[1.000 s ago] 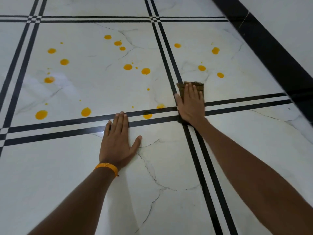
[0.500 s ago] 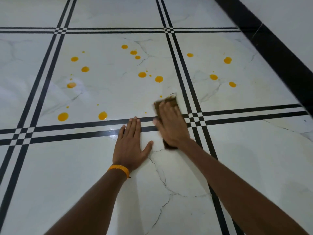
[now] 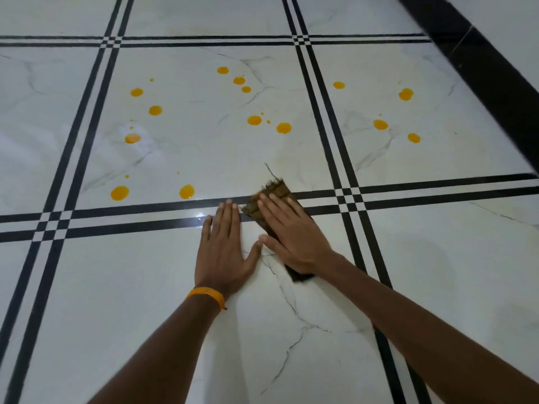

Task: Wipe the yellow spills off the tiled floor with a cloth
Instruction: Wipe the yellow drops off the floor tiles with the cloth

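Right hand (image 3: 291, 237) flat, fingers straight, pressing folded brown frayed cloth (image 3: 272, 191) onto white marble-look tiled floor (image 3: 408, 272). Left hand (image 3: 223, 249) flat, gripping nothing. Round yellow spills (image 3: 254, 120) beyond.

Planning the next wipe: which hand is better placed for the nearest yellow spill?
Right. The right hand presses the frayed brown cloth, close to the round yellow spill; the left hand rests empty on the white tiled floor.
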Demonstrator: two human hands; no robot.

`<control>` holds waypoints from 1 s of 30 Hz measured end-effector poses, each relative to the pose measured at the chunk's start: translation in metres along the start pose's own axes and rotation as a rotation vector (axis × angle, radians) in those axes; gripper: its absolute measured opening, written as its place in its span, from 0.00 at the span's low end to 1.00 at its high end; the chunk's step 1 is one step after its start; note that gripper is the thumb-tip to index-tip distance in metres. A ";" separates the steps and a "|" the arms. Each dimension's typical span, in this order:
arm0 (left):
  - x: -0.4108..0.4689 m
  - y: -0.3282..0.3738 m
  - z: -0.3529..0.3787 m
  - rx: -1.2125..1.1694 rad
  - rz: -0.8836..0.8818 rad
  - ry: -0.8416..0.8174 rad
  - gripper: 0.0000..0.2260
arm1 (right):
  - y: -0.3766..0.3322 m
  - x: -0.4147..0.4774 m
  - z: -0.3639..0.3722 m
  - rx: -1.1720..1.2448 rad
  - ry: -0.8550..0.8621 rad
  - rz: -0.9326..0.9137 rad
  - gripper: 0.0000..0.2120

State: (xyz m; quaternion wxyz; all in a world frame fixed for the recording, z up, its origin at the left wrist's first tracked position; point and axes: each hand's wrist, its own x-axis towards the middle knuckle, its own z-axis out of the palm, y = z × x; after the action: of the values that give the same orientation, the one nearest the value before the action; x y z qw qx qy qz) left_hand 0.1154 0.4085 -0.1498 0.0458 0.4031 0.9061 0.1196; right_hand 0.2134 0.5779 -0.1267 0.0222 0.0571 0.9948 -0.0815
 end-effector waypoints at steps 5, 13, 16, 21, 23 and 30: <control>0.003 0.001 -0.001 0.016 0.010 -0.016 0.37 | 0.076 0.030 -0.017 0.039 0.061 0.382 0.41; -0.002 -0.004 0.000 0.061 0.029 -0.002 0.37 | 0.007 -0.026 -0.002 0.010 -0.013 0.012 0.35; 0.000 0.000 0.000 0.057 0.035 -0.005 0.37 | 0.084 -0.059 -0.013 0.001 0.062 0.255 0.38; 0.001 -0.007 0.000 0.069 0.033 0.000 0.37 | 0.108 -0.043 -0.018 0.009 0.108 0.596 0.38; -0.002 -0.009 0.002 0.072 0.036 -0.009 0.38 | 0.077 -0.080 -0.005 0.006 0.031 0.359 0.35; 0.005 0.028 -0.006 0.150 0.127 0.005 0.37 | 0.143 -0.119 -0.020 0.020 0.150 0.861 0.43</control>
State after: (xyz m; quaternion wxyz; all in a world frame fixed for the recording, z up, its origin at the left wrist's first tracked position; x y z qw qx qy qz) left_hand 0.1311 0.4296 -0.1373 0.0056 0.4618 0.8853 0.0552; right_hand 0.3480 0.7079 -0.1237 -0.0187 0.4725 0.8783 -0.0703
